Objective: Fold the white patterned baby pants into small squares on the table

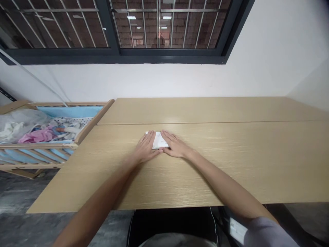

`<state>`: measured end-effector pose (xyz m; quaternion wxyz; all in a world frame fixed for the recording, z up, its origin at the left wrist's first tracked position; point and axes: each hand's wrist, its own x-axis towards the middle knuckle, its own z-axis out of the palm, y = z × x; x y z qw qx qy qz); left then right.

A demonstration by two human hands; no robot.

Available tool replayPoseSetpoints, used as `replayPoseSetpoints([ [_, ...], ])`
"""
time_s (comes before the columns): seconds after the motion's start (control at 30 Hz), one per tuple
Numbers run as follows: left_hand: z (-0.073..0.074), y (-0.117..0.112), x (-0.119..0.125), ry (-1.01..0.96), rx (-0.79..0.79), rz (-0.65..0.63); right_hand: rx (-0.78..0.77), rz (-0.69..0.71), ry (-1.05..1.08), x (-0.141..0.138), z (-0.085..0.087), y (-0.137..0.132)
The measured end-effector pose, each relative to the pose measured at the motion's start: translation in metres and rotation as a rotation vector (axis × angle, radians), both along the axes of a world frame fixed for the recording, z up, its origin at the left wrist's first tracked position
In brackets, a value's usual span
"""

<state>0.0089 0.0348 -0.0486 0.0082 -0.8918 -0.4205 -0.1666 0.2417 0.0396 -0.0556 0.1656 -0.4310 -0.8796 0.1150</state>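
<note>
A small white rectangular piece (pixel 159 140) with faint marks, perhaps folded cloth or a packet, lies flat on the wooden table (pixel 231 154). My left hand (pixel 147 147) rests over its left side, fingers stretched out and pointing away from me. Over the right side lies my right hand (pixel 176 144), its fingers also extended flat. The two thumbs meet near the piece's front edge. Both hands press from above rather than wrap round it, and they hide its left and right ends.
At the left stands a wooden crib (pixel 95 121) with blue lining, holding a pink cloth (pixel 38 134) and other fabrics. Behind the table is a white wall (pixel 167 80) below a barred window (pixel 164 56). The table's front edge is close to my body.
</note>
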Motion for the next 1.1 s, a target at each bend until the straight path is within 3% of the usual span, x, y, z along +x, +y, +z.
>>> replayPoseSetpoints([
  [0.1, 0.012, 0.005, -0.013, -0.018, -0.024, -0.029, -0.038, 0.022, 0.025, 0.003, 0.001, 0.003],
  [0.2, 0.013, 0.009, -0.019, -0.055, -0.070, -0.007, -0.025, 0.019, 0.083, 0.000, 0.000, 0.008],
  [0.3, 0.014, 0.010, -0.013, -0.103, -0.069, 0.031, 0.036, -0.025, 0.195, -0.006, -0.002, 0.014],
  [0.4, 0.024, 0.008, -0.001, -0.175, -0.050, 0.100, 0.025, -0.059, 0.324, -0.009, 0.002, 0.018],
  [0.6, 0.061, -0.007, 0.006, -0.346, -0.162, 0.270, -0.270, -0.154, 0.798, 0.005, 0.043, 0.031],
  [0.67, 0.064, -0.014, 0.005, -0.372, -0.243, 0.330, -0.382, -0.168, 0.852, 0.009, 0.058, 0.035],
  [0.77, 0.054, -0.023, 0.005, -0.357, -0.349, 0.417, -0.502, -0.213, 0.737, 0.008, 0.067, 0.042],
  [0.93, 0.035, -0.029, 0.012, -0.262, -0.481, 0.452, -0.616, -0.206, 0.587, -0.003, 0.050, 0.058],
  [1.1, 0.051, -0.043, 0.009, -0.130, -0.509, 0.487, -0.648, -0.132, 0.590, -0.009, 0.023, 0.076],
])
